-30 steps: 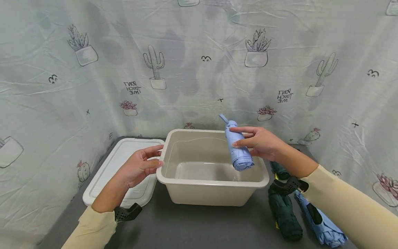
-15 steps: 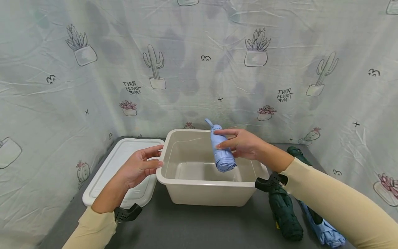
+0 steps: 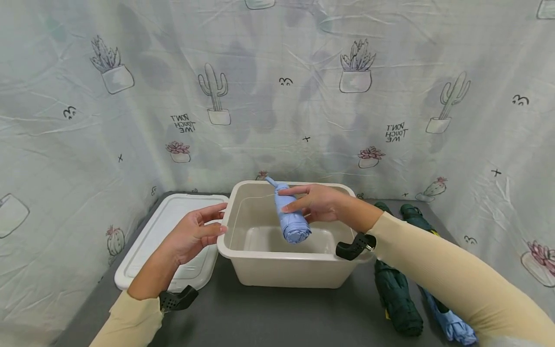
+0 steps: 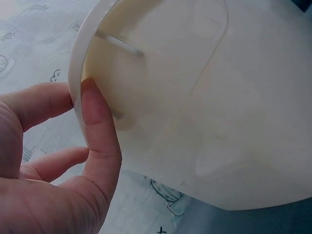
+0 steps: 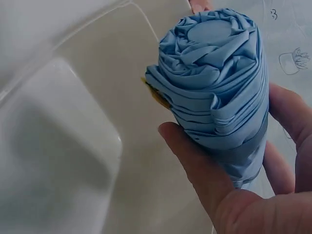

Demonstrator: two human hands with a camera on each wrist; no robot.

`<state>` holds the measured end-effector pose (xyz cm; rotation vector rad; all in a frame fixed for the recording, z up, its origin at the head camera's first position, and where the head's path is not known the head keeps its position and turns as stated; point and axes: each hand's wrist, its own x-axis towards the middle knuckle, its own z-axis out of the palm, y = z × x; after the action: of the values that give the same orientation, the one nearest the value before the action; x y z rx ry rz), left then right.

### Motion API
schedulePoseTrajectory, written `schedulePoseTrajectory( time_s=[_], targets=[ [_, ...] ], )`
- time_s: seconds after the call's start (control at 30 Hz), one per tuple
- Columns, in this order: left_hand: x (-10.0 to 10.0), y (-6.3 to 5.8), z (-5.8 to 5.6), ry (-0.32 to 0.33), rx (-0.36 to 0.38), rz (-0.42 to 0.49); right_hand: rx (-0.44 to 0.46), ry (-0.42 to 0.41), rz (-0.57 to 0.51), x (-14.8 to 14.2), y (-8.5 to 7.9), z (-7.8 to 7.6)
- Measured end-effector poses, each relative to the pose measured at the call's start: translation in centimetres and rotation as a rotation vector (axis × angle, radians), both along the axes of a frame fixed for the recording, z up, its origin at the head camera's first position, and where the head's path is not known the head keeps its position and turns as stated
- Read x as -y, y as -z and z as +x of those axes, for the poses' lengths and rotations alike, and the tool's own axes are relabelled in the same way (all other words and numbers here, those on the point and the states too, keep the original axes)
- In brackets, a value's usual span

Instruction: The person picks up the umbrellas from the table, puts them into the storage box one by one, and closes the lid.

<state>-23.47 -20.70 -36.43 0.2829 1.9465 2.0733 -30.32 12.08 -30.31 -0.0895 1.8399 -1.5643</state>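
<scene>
A blue folded umbrella (image 3: 289, 222) with a wrist strap hangs tilted over the beige plastic bin (image 3: 286, 271), its rolled cloth end facing me. My right hand (image 3: 318, 203) grips it, thumb on one side and fingers on the other. In the right wrist view, the gathered cloth end of the umbrella (image 5: 214, 78) points up past the thumb, with the bin's inner wall behind. My left hand (image 3: 192, 233) pinches the bin's left rim. The left wrist view puts the thumb (image 4: 100, 122) inside that rim and the fingers outside it.
A white lid (image 3: 173, 208) lies on the grey table left of the bin. Right of the bin lie a dark green folded umbrella (image 3: 398, 299), another dark green one (image 3: 414, 216) and a blue one (image 3: 453, 326), partly under my right forearm. Patterned curtain hangs behind.
My right hand has carried the blue umbrella leftward and slightly down, from the bin's right side to over its middle. The left hand stays on the rim.
</scene>
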Motion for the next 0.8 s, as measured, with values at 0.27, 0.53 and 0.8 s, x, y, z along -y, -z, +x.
schedulePoseTrajectory(
  time_s=[0.27,0.53,0.8],
  targets=[
    [0.0,0.0,0.1,0.004,-0.002,0.015,0.071,-0.024,-0.012,1.8,0.8,-0.8],
    [0.0,0.1,0.1,0.017,-0.016,0.035,0.098,-0.069,0.028,3.4,1.8,-1.6],
    [-0.1,-0.1,0.2,0.003,-0.017,0.023,0.092,-0.111,0.075,4.7,2.7,-1.9]
  ],
)
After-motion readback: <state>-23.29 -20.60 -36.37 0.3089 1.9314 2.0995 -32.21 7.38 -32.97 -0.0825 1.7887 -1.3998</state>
